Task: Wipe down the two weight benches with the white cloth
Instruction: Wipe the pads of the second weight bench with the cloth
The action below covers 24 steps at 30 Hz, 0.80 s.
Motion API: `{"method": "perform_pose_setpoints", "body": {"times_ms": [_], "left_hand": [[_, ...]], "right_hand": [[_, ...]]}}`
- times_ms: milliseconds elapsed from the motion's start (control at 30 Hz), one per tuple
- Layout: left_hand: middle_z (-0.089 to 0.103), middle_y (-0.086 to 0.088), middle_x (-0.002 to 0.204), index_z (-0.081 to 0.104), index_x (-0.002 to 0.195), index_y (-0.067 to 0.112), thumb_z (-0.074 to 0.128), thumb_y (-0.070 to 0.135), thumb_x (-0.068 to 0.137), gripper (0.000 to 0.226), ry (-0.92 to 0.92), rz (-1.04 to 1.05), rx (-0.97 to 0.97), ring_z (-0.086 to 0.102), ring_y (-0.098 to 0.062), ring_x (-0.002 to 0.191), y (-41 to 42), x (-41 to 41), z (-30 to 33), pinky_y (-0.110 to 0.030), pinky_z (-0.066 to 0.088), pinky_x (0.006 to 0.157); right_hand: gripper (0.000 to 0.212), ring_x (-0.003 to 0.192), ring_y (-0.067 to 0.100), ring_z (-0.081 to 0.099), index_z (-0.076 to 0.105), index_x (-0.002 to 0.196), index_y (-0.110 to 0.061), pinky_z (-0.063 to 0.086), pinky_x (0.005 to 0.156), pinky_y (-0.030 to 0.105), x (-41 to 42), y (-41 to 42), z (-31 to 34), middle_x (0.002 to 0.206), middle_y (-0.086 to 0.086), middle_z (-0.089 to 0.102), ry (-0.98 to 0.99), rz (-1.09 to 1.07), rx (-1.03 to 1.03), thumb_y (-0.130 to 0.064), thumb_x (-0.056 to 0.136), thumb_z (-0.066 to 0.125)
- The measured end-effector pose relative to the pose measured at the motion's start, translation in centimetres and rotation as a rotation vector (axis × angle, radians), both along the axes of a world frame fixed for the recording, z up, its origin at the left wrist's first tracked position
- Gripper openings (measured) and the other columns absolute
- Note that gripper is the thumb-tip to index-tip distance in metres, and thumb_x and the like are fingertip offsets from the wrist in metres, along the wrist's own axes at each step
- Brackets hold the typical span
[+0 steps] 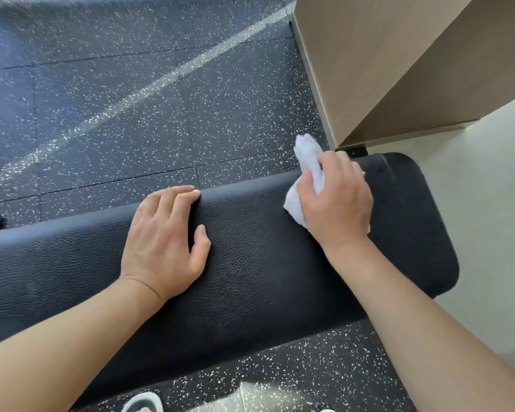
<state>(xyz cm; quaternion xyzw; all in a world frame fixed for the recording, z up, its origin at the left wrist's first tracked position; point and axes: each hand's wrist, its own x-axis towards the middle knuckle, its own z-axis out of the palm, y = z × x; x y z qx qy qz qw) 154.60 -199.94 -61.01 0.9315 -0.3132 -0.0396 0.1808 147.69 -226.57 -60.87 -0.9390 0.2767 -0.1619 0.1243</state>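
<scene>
- Bench [250, 263]: 1 black, pebble-textured pad running across the view, its rounded end at right.
- Right hand [336, 203]: fingers curled closed around the white cloth [308, 162], pressing it onto the pad near the far edge at the rounded end.
- Left hand [164, 239]: open, palm flat on the pad, fingertips at the far edge.
- Floor [131, 99]: dark speckled rubber tiles.
- Tan column [369, 60]: standing beyond the bench end.

You will find no readable text, label, brand, number or sign on any surface in the head view.
</scene>
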Motion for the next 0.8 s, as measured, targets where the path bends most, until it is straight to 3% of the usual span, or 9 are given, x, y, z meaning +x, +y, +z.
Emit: {"method": "perform_pose_setpoints", "body": {"times_ms": [167,333,533,667,800], "left_hand": [[0.059,-0.011,0.138,0.054,0.137,0.007,0.047,0.036,0.093,0.054,-0.004,-0.006,0.006,0.051,-0.036,0.126,0.1,0.0,0.1,-0.049,0.040,0.113],[0.055,-0.012,0.143,0.052,0.144,0.010,0.043,0.033,0.094,0.056,-0.027,-0.050,0.096,0.050,-0.041,0.126,0.1,-0.4,0.7,-0.055,0.040,0.111],[0.054,-0.012,0.155,0.058,0.148,0.014,0.032,0.014,0.085,0.068,-0.213,-0.641,0.414,0.055,-0.042,0.129,-2.9,0.0,3.6,-0.057,0.049,0.106],[0.047,-0.004,0.159,0.047,0.155,0.018,0.041,0.017,0.092,0.064,-0.076,-0.553,0.377,0.050,-0.034,0.134,-7.2,-0.4,4.9,-0.051,0.047,0.109],[0.046,-0.001,0.158,0.046,0.156,0.023,0.048,0.025,0.100,0.056,0.015,-0.300,0.237,0.044,-0.035,0.136,-12.0,-3.0,4.0,-0.052,0.039,0.112]], "right_hand": [[0.019,0.081,0.028,0.054,0.061,0.094,-0.014,0.036,0.069,0.038,4.1,6.7,0.3,0.091,0.005,0.061,-0.027,0.110,-0.021,-0.033,0.094,0.059],[0.017,0.085,0.029,0.056,0.064,0.098,-0.012,0.044,0.073,0.043,0.6,8.0,0.7,0.093,0.006,0.061,-0.057,0.213,0.083,-0.029,0.094,0.061],[0.013,0.076,0.028,0.057,0.064,0.090,-0.010,0.051,0.068,0.045,-9.3,4.9,0.5,0.086,0.006,0.061,-0.080,0.474,0.027,-0.023,0.089,0.066],[0.010,0.073,0.026,0.054,0.063,0.089,-0.012,0.050,0.066,0.042,-13.4,0.6,1.3,0.084,0.003,0.058,-0.051,0.433,0.035,-0.019,0.086,0.070],[0.010,0.077,0.025,0.051,0.065,0.093,-0.012,0.050,0.071,0.042,-16.5,-1.2,1.6,0.086,0.000,0.056,-0.008,0.377,0.100,-0.022,0.092,0.067]]}}
